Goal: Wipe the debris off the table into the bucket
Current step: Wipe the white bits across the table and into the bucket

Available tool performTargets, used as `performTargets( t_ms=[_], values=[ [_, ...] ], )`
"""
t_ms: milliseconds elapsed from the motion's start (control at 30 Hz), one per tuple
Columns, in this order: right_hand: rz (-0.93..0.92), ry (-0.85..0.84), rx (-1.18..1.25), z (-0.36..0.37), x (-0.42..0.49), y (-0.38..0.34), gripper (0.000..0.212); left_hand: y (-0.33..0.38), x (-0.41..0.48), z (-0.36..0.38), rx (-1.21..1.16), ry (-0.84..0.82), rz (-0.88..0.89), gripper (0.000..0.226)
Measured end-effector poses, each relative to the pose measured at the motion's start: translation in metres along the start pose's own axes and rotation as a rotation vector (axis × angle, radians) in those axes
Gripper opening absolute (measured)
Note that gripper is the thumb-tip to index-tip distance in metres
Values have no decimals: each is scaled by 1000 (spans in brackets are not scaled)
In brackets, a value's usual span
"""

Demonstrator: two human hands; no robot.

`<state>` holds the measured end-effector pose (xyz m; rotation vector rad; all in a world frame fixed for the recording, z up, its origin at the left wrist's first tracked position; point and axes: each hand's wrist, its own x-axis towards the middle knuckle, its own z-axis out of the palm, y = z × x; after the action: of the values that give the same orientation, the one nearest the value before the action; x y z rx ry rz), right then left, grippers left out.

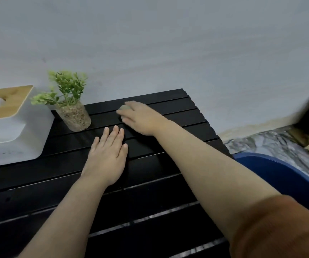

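Table (150, 192); left hand (106, 155) flat, fingers (115, 135) straight; right hand (140, 118), fingers round greenish cloth (124, 108), near plant jar (74, 116).

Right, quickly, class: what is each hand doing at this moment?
Left hand: open, flat on the black table.
Right hand: closed on a small grey-green wad, cloth or sponge, too blurred to tell.

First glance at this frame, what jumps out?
The left hand lies flat in the middle of a black slatted table, while the right hand holds a small greenish cloth, blurred, near the far edge. A blue bucket sits low beside the table's right edge. A small green plant in a glass jar stands at the far left.
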<state>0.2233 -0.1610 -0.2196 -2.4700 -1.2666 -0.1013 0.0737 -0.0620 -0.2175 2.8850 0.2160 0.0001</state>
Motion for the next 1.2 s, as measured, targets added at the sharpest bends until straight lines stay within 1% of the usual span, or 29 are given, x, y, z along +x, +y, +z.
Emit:
performTargets(
  t_ms=[33,67,100,167,200,233,267,333,400,467,533,567,600,700,733,767,833,900,933,1000,1067,1133,1200],
  values=[
    [-60,-20,24,-3,-1,1,36,0,0,0,-3,0,-1,52],
    [-49,-1,26,-8,-4,13,36,0,-1,0,-8,-5,-1,52],
    [49,60,-4,-13,-8,31,35,-1,-2,-1,-11,-10,-1,52],
    [443,213,-77,-25,-23,73,35,0,-3,-1,-12,-17,1,52],
    [620,258,-85,-29,-32,87,34,0,-3,-1,-11,-17,2,52],
    [693,262,-86,-31,-41,89,34,0,-3,-1,-12,-17,2,52],
    [663,251,-90,-32,-49,78,34,1,-2,-2,-15,-20,2,52],
    [439,201,-52,-27,-72,39,37,2,-1,-4,-14,-42,-8,52],
    [261,130,9,-21,-121,-12,39,4,-2,-7,3,-71,-25,52],
    [166,28,56,-30,-191,-68,41,9,-9,-13,24,-81,-40,52],
    [119,-70,85,-51,-259,-95,45,21,-25,-21,27,-76,-21,52],
    [138,-72,65,-60,-286,-92,47,31,-39,-23,20,-80,6,51],
    [203,-51,26,-69,-307,-83,47,43,-57,-23,3,-86,36,51],
    [599,58,11,-87,-339,-62,46,84,-125,-16,-72,-93,77,52],
    [660,91,25,-86,-343,-66,45,96,-148,-12,-78,-76,69,53],
    [656,102,37,-84,-345,-75,44,106,-168,-9,-73,-53,63,54],
    [526,82,40,-76,-356,-104,39,122,-202,-3,-54,-16,71,55],
    [402,80,-16,-68,-379,-136,42,133,-230,2,-49,10,84,55],
    [392,91,-40,-67,-391,-148,46,138,-242,4,-56,18,80,54],
    [477,109,-60,-67,-410,-160,52,147,-260,8,-88,15,58,54],
    [555,125,-55,-68,-415,-165,53,155,-272,14,-126,-17,37,54],
    [556,109,-48,-68,-412,-165,53,158,-279,21,-133,-47,4,54],
    [537,76,-42,-67,-409,-165,54,157,-282,28,-86,-40,-5,54]
  ],
)
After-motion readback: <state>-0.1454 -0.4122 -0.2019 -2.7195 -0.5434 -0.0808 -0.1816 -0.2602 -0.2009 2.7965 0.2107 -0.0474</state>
